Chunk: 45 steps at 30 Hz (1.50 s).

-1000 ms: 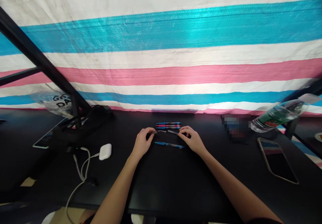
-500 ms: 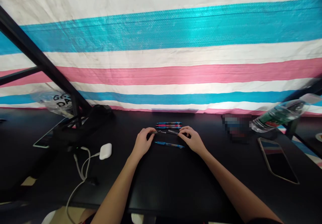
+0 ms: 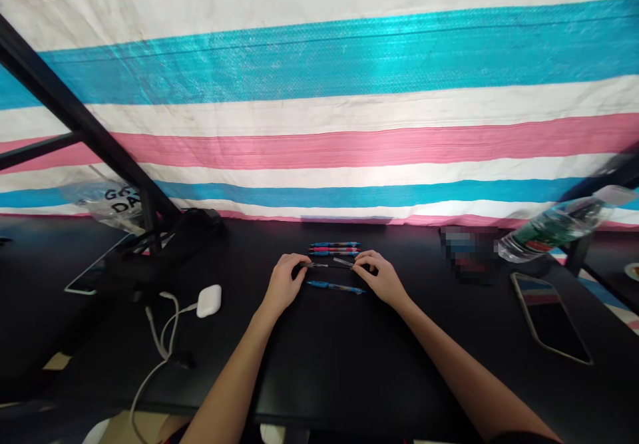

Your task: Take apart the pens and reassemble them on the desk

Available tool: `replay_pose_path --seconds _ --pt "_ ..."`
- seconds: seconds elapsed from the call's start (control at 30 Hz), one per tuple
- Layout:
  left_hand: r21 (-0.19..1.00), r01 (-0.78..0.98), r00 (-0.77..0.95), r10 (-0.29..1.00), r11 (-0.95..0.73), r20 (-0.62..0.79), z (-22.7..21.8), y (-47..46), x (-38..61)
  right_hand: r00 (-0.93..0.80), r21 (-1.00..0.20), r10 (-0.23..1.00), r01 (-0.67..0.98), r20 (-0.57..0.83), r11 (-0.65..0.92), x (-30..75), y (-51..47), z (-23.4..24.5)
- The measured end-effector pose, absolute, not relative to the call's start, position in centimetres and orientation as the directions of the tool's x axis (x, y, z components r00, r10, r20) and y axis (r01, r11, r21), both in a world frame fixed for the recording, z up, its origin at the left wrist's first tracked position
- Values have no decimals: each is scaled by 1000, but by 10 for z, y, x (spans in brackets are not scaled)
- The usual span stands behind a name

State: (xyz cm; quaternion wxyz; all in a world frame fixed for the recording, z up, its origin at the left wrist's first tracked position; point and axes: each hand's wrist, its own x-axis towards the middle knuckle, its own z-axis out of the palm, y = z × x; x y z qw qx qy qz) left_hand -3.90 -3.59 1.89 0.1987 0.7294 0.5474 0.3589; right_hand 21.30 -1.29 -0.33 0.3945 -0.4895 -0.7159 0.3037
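Black desk (image 3: 319, 371) runs along a pink, white and blue striped tarp (image 3: 319, 144). The left hand (image 3: 283, 284) and right hand (image 3: 379, 277) sit apart, fingertips pinching opposite ends of a slim dark pen (image 3: 327, 265), its ends hidden by the fingers. Three pens (image 3: 333, 248) lie side by side just beyond it, and a blue pen (image 3: 335, 287) lies just nearer. Farther right, a blurred object (image 3: 469, 252) cannot be made out, beside a tilted water bottle (image 3: 556, 231) and a phone (image 3: 549, 317). Left sits a white earbud case (image 3: 208, 301) with a cable (image 3: 162, 341).
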Motion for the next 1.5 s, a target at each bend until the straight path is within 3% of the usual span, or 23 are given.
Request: replay_pose_path --seconds 0.23,0.43,0.63,0.77,0.97,1.2,1.5 --pt "710 611 178 934 -351 308 18 -38 -35 -231 -830 929 423 288 363 214 -17 4" --pt "748 603 81 954 -279 290 19 -36 -35 -79 -902 956 317 282 292 215 -14 0" --pt "911 357 -26 972 -208 232 21 -33 -36 -94 -778 929 519 359 353 211 -13 -8" --pt "949 254 -40 979 -184 201 20 -32 -36 -106 -717 924 602 366 353 210 -15 -9" --pt "937 300 -46 979 -177 199 20 -32 -37 -141 -688 918 622 371 373 209 -16 -6" --pt "927 329 -26 979 -182 202 20 -32 -37 -86 -835 962 481 260 268 211 -16 -4" --pt "891 405 36 978 -204 208 21 -34 -35 -124 -845 960 456 253 281 209 -16 -4"
